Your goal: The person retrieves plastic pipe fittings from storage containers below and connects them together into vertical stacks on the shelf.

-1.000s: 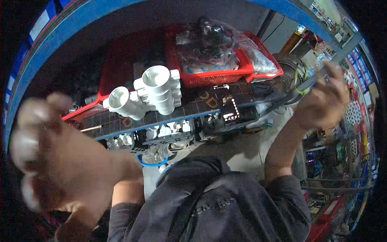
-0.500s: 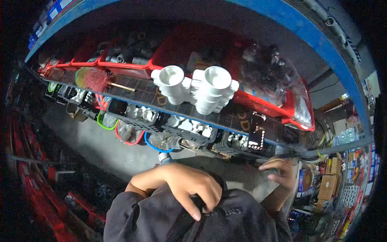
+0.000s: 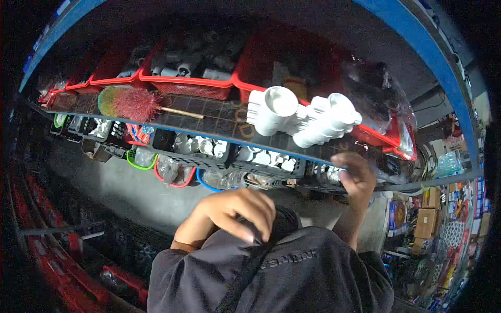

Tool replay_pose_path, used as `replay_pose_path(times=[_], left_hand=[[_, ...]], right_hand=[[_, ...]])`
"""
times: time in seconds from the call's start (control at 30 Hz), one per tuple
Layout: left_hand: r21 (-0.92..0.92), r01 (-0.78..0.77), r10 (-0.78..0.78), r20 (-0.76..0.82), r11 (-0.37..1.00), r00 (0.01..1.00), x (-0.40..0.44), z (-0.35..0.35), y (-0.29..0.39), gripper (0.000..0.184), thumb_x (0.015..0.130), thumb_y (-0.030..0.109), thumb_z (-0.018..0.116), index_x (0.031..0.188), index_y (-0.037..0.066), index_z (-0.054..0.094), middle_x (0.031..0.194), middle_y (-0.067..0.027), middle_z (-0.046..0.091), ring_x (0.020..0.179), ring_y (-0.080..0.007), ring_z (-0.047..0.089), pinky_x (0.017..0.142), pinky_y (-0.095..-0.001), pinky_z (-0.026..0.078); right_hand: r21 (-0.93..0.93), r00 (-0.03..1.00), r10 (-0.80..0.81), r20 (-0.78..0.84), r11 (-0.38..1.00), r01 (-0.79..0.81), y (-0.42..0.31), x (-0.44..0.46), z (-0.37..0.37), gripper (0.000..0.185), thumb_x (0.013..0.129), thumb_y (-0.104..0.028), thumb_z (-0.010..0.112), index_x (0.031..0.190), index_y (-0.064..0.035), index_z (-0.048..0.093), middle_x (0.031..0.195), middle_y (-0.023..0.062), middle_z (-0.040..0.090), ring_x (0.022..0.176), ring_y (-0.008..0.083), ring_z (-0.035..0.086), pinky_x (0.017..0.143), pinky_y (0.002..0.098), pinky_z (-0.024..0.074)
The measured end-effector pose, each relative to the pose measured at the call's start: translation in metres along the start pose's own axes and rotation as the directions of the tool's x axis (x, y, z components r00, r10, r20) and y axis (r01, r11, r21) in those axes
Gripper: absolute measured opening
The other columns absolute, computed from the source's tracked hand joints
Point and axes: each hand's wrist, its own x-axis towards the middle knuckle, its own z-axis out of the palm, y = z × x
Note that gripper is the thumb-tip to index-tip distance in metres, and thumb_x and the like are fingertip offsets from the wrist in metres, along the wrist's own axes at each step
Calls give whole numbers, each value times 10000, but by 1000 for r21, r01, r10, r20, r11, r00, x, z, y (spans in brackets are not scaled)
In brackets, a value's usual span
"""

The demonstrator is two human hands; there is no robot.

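My left hand [image 3: 237,211] is in front of my chest, its fingers curled round the top of a black strap [image 3: 245,279] over the dark shirt. My right hand [image 3: 359,177], smeared by motion, is raised at the front edge of the shelf [image 3: 224,117]. Its thumb and forefinger are apart, with nothing visible between them. Just beyond it, white plastic pipe fittings [image 3: 326,122] stand in a cluster on the shelf. Another wide-mouthed fitting [image 3: 274,112] stands to their left.
A pink and green duster [image 3: 130,103] lies on the shelf at left. Red baskets [image 3: 188,83] of grey fittings line the back. Black crates [image 3: 193,148] with white parts hang below the shelf edge. Cardboard boxes [image 3: 425,221] are at right.
The view has shifted, so the shelf's contents sit further right. My right hand has risen to the shelf edge. The lit phone screen seen on the shelf earlier no longer shows.
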Motion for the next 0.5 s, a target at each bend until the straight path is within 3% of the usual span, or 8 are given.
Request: replay_pose_path(times=[0.07,0.13,0.17,0.23,0.3,0.37,0.43,0.5], left_hand=[[162,177,-105,-377,971,920,-23,-8,18,194,742,187,580,722,-3,612,710,-97,597,669,-247,550,651,-357,410],[307,368,-113,-614,877,781,-42,-19,26,204,709,194,593,726,-8,613,687,-105,590,650,-226,548,613,-323,412],[357,453,-94,-693,817,715,-52,-26,28,218,701,202,597,735,-13,613,678,-108,584,647,-213,548,594,-304,412],[339,509,-123,-727,792,675,-68,-37,31,195,700,170,591,738,-20,607,683,-104,585,652,-201,553,605,-293,416],[343,595,-243,-681,727,690,-85,-42,24,180,726,154,577,745,-23,604,688,-101,590,653,-199,556,610,-289,419],[238,717,-453,-635,656,626,-98,-40,0,202,755,186,572,774,-14,597,689,-113,590,628,-200,556,587,-280,416],[226,850,-643,-570,475,511,-126,-40,-48,224,766,226,566,816,10,594,709,-127,590,620,-202,558,579,-292,416],[213,855,-623,-605,473,495,-146,-32,-98,214,769,221,547,817,18,598,693,-132,587,609,-215,561,579,-317,418]], right_hand=[[-137,986,-169,9,976,169,-4,8,26,232,626,38,529,850,-1,574,855,103,596,842,193,560,772,279,410],[-153,987,-163,-1,975,161,-12,11,37,216,645,-50,555,853,5,577,857,103,594,815,190,556,760,272,409],[-63,995,-96,42,993,98,-8,8,38,240,652,-123,582,853,9,582,850,100,594,795,186,550,741,267,412],[-64,901,16,433,998,14,-2,11,36,241,685,-109,576,894,12,576,852,100,591,778,179,544,731,265,416],[-107,687,226,691,971,-212,30,2,48,247,769,-105,537,993,-3,549,881,93,586,794,160,545,713,269,435],[-19,522,370,768,828,-560,81,-13,69,240,803,-98,509,1024,-5,529,900,92,584,811,141,548,719,251,443],[-22,530,459,713,770,-638,147,-34,90,244,832,-141,494,1039,-14,518,890,71,584,790,118,539,692,238,443],[-44,602,579,550,739,-672,205,-52,109,232,824,-171,507,1002,-26,540,857,51,583,731,105,528,647,218,433]])
